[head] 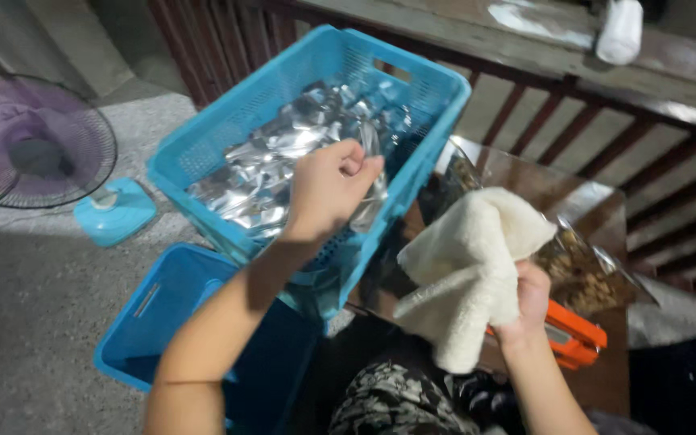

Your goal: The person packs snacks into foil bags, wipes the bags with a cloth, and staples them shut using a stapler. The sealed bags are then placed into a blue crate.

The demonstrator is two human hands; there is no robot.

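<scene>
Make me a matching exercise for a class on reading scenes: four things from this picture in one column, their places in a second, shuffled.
Things:
1. cloth
2. silver packets
3. fan
4. orange tool

Places:
A. on the floor at far left
B. held in the right hand
C. on the table, under the right hand
D. in the upper blue basket, where the left hand reaches

Pairs: 1-B, 2-D, 3-A, 4-C

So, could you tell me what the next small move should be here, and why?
Probably lift the clear packet out of the blue basket: the left hand already pinches it above the silvery pile, while the right hand holds the cream cloth close by.
</scene>
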